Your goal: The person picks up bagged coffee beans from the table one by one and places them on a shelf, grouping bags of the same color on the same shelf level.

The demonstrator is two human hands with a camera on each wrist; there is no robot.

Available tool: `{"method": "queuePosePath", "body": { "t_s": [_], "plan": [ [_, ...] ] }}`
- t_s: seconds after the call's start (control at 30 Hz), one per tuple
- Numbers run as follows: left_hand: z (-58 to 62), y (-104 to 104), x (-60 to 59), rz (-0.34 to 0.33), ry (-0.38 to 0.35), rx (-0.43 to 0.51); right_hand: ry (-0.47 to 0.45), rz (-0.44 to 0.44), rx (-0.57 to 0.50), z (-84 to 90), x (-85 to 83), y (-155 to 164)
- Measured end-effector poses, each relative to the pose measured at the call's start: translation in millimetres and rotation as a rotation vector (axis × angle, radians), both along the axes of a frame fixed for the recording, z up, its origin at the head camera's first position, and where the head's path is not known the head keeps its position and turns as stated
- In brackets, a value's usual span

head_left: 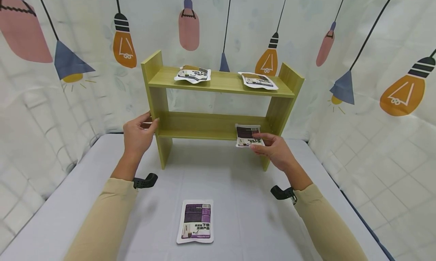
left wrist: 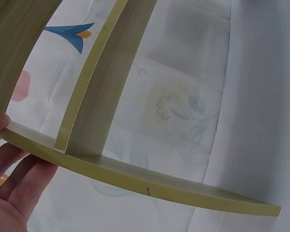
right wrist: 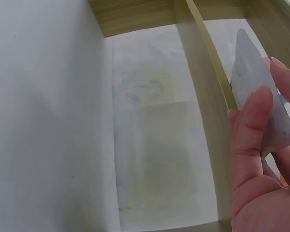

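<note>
A yellow-green two-tier wooden shelf [head_left: 214, 134] stands on the white-covered table. My left hand [head_left: 139, 134] grips the shelf's left side panel [left wrist: 174, 191], the thumb at its front edge and the other fingers along the outer face. On the right, my right hand [head_left: 274, 149] pinches a flat white-edged pouch [head_left: 248, 135] with a dark label, between thumb and fingers. The pouch is tilted at the front edge of the lower board, near its right end. In the right wrist view the pouch [right wrist: 261, 92] shows its plain pale side.
Two pouches lie on the top board, one at the left [head_left: 193, 75] and another at the right [head_left: 259, 81]. A purple-labelled pouch [head_left: 195, 221] lies on the table [head_left: 238, 230] in front. Behind the shelf hangs a lamp-printed curtain [head_left: 150, 26].
</note>
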State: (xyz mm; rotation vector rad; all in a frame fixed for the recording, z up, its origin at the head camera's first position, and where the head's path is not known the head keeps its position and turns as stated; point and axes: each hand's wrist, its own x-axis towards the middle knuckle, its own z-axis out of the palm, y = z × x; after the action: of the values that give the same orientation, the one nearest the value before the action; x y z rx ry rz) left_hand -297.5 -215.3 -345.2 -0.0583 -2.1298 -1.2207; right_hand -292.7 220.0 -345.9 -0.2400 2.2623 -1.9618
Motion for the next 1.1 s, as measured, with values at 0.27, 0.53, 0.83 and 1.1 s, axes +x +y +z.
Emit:
{"method": "queuePosePath", "body": {
  "t_s": [0.27, 0.53, 0.83, 1.1],
  "plan": [
    [0.1, 0.8, 0.2, -0.002, 0.003, 0.006, 0.015, -0.06, 0.084, -1.4, -3.7, -1.5],
    [0.0, 0.9, 0.5, -0.009, -0.004, 0.009, 0.072, -0.062, 0.056, -0.8, -3.6, -3.4],
    [0.1, 0.8, 0.7, -0.011, -0.006, 0.014, 0.083, -0.101, 0.1, 0.9, -4.9, -4.9],
    [0.3, 0.8, 0.9, -0.015, 0.001, 0.015, 0.073, -0.152, 0.114, 0.4, -6.7, -9.1]
  ]
}}
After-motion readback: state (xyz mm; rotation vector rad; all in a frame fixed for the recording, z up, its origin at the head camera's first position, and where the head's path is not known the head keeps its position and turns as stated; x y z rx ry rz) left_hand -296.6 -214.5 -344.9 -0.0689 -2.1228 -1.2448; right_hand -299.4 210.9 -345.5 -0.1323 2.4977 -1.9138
